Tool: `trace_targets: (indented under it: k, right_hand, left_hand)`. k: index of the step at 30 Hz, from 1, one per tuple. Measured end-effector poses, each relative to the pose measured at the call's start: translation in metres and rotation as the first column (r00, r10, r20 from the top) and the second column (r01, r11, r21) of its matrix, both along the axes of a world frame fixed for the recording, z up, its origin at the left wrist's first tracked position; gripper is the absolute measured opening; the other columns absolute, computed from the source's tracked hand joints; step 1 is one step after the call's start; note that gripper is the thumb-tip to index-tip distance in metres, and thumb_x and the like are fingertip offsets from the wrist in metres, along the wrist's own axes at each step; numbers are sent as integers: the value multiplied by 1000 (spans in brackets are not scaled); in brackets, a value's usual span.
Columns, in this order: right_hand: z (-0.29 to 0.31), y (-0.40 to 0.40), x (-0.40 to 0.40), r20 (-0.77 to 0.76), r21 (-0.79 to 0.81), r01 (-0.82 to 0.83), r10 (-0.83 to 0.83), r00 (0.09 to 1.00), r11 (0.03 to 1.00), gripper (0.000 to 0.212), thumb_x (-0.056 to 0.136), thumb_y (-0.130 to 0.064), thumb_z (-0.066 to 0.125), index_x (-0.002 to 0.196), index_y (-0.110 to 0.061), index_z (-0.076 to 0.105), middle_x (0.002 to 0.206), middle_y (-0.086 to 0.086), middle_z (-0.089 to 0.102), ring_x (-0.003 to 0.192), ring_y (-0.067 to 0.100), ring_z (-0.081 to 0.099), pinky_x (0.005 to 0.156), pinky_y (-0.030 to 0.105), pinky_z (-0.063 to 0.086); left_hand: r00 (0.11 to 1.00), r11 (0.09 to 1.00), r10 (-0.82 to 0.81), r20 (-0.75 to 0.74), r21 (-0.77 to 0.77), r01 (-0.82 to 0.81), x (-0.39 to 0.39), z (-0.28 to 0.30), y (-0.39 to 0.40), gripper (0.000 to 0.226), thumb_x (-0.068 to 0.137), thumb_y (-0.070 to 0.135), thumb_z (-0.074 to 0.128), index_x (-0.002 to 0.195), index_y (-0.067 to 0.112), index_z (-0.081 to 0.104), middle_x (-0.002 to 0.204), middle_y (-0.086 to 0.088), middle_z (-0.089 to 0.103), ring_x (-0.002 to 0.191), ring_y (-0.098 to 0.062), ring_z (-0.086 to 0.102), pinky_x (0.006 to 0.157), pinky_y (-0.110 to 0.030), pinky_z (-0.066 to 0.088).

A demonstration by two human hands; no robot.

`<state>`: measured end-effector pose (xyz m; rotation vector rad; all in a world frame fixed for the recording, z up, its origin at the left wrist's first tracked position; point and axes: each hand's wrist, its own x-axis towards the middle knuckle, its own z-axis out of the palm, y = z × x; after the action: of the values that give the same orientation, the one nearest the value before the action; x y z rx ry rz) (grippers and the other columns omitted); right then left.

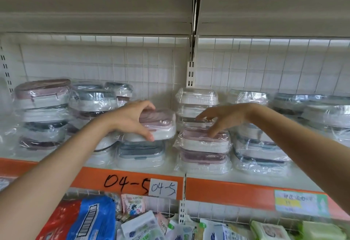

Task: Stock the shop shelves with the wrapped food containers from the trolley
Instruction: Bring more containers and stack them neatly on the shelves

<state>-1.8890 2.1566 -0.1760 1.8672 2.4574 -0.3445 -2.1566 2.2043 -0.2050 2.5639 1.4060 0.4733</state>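
Observation:
My left hand point(130, 119) grips a pink-lidded wrapped food container point(161, 126) by its left end, thumb low on the front and fingers over the top. It sits on a blue-lidded container point(141, 154) on the shelf point(246, 180). My right hand point(223, 117) hovers with fingers spread and relaxed over the neighbouring stack of pink-lidded containers point(203, 145), fingertips close to the top one's wrap; I cannot tell if they touch. The trolley is out of view.
Stacks of wrapped containers fill the shelf at the left point(43, 112) and right point(261, 145). A clear stack point(197, 101) stands at the back by the upright post point(190, 75). Orange edge label 04-5 point(162, 188) is below; packaged goods point(91, 220) lie on the lower shelf.

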Motion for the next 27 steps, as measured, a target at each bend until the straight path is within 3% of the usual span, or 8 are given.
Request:
trace_targets:
  k: [5,9,11,13,15,17,23,27]
  right_hand:
    - [13,-5,-4,-436,150,-14,79,896,989,93,68,-60,71,145,-30,27,146,-5,38,132,15,40,111,41,33]
    - [23,-8,0,-399,204,19,65,915,979,75,70,-40,75,131,-19,37,116,-7,54,110,16,52,99,35,44]
    - [24,-9,11,-282,163,42,6,959,986,81,73,-37,75,136,-17,27,123,0,51,113,21,50,102,39,43]
    - [20,-9,19,-125,83,78,-67,990,993,95,73,-42,75,143,-22,15,137,8,44,122,26,45,108,42,37]
    - [14,-5,23,28,41,98,-99,995,994,96,73,-48,74,146,-29,15,147,7,34,131,29,37,111,46,30]
    - [15,-1,21,91,65,104,-110,990,992,93,72,-56,71,145,-29,22,147,2,30,133,28,35,111,48,30]
    - [11,2,3,24,97,48,-50,998,994,81,71,-56,73,131,-22,30,125,-1,49,109,19,49,98,36,42]
    - [9,0,3,-2,125,20,-20,1000,992,77,73,-53,72,130,-21,32,115,-5,48,103,17,49,86,27,38]
  left_hand:
    - [945,988,-142,294,101,117,33,12,-17,80,67,45,80,134,31,38,130,12,44,116,-8,45,93,-26,36]
    - [938,981,-177,298,125,146,55,5,-17,100,59,56,78,141,31,28,141,5,31,128,-8,34,104,-27,31]
    - [965,993,-117,235,5,120,44,1,-10,113,53,64,72,147,30,19,152,4,20,138,-13,26,113,-35,28]
    - [999,991,-39,16,-126,41,30,-4,-5,114,59,65,68,150,25,12,158,3,12,142,-15,21,115,-35,25]
    - [962,969,-27,-272,-244,-42,21,-9,-4,109,72,59,67,151,18,5,159,0,9,143,-17,19,114,-29,22]
    - [911,948,-48,-409,-306,-87,16,-16,-1,102,77,52,69,151,16,9,157,-1,16,141,-17,25,110,-24,24]
    - [932,938,10,-362,-319,-133,4,-21,12,103,72,65,62,151,19,14,157,0,18,140,-16,26,111,-27,26]
    - [886,932,-15,-463,-328,-155,9,-22,18,104,75,57,68,151,14,11,157,-3,17,141,-19,25,112,-26,25]
